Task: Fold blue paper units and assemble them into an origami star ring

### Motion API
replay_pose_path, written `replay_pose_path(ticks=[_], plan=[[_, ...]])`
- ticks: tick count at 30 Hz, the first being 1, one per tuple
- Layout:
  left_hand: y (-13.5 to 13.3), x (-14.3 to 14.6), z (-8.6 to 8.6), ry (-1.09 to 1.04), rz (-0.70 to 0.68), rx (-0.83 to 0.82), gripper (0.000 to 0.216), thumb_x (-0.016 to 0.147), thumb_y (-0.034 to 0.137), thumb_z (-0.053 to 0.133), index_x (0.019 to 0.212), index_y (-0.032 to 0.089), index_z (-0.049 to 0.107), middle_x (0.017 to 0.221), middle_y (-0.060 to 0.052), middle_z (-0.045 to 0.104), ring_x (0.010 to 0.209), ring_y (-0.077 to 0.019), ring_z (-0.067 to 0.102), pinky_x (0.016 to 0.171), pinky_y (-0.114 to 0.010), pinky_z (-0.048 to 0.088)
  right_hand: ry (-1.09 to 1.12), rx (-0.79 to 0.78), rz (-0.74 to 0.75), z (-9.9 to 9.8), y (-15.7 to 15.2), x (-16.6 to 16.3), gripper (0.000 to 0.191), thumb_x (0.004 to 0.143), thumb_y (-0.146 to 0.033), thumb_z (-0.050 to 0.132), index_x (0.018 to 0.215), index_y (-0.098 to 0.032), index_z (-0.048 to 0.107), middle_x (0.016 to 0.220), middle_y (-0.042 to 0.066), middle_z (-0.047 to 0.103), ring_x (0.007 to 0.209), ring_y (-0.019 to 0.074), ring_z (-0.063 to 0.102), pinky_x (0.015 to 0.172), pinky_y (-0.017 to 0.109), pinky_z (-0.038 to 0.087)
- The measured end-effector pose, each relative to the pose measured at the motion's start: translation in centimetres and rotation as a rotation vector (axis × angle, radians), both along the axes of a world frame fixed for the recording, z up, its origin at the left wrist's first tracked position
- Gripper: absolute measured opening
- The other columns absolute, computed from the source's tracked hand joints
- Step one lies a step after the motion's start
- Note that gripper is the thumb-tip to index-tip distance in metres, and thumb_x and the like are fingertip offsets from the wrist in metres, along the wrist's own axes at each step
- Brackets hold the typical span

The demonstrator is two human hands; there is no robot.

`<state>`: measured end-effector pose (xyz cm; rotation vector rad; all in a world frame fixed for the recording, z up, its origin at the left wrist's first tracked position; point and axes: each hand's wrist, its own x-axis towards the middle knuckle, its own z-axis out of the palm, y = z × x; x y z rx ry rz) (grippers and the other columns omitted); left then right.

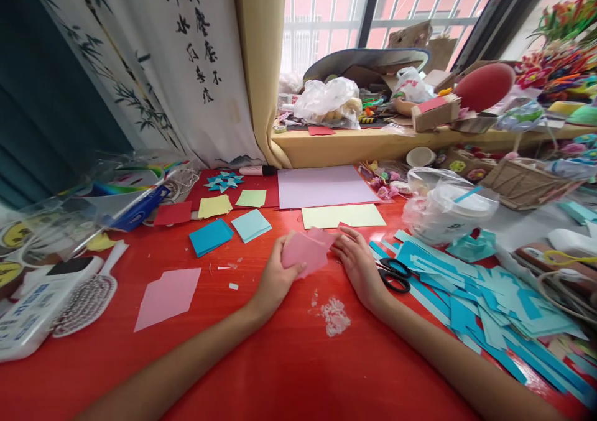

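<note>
My left hand (275, 278) grips several pink paper squares (305, 254) above the table, its thumb lying across their front. The sheets are slightly fanned, with one corner sticking out to the right. At that corner, my right hand (357, 262) has its fingers bent together and appears to pinch the paper edge; its thumb is mostly hidden. Black-handled scissors (395, 274) lie just right of my right wrist. Below the hands, small whitish scraps (334, 316) are scattered on the red table (280, 365). Another stack of pink paper (168, 296) rests at the left.
Blue paper squares (211, 237), light blue squares (252, 225) and yellow squares (214, 206) lie beyond my left hand. A lilac sheet (326, 186) is at the back. Blue paper strips (485, 290) pile up at right, near a bagged white tub (454, 212). A hairbrush (91, 303) lies left.
</note>
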<state>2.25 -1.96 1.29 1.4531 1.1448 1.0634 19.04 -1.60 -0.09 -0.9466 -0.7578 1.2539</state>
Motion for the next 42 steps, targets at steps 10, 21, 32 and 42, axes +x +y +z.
replay_pose_path(ticks=[10,21,32,42], plan=[[-0.2,0.1,0.2,-0.091,-0.054,0.066,0.056,0.078,0.016,0.055,0.129,0.025,0.032,0.128,-0.006,0.043,0.118,-0.0180,0.043,0.098,-0.031,0.038,-0.366,0.185,0.305,0.6,-1.6,-0.5,0.020,0.084,-0.030,0.055,0.104,-0.024,0.052,0.103,0.002,0.058,0.096,0.0160,0.055,0.086,0.031,0.044],[0.3,0.2,-0.7,0.207,0.042,0.071,0.048,0.081,0.015,0.049,0.127,0.019,0.037,0.136,-0.009,0.039,0.130,-0.0190,0.033,0.109,-0.037,0.026,-0.662,0.194,0.191,-0.5,-1.1,-0.5,0.041,0.087,-0.038,0.050,0.124,-0.029,0.036,0.133,0.003,0.042,0.125,0.0164,0.038,0.105,0.035,0.029],[0.3,0.4,-0.3,0.122,-0.001,0.055,0.029,0.087,0.026,0.042,0.114,0.021,0.050,0.122,-0.006,0.056,0.113,-0.0198,0.052,0.098,-0.036,0.039,-0.708,0.152,0.154,-0.1,-1.3,-0.3,0.028,0.089,-0.040,0.043,0.111,-0.024,0.050,0.116,0.003,0.056,0.104,0.0180,0.052,0.091,0.031,0.039],[0.1,0.3,-0.5,0.126,-0.012,0.087,0.039,0.085,0.023,0.045,0.124,0.024,0.043,0.123,-0.004,0.055,0.113,-0.0185,0.051,0.098,-0.035,0.040,-0.726,0.193,0.123,0.0,-1.5,-0.3,0.024,0.091,-0.040,0.039,0.102,-0.022,0.052,0.102,0.004,0.058,0.091,0.0175,0.053,0.084,0.032,0.042]])
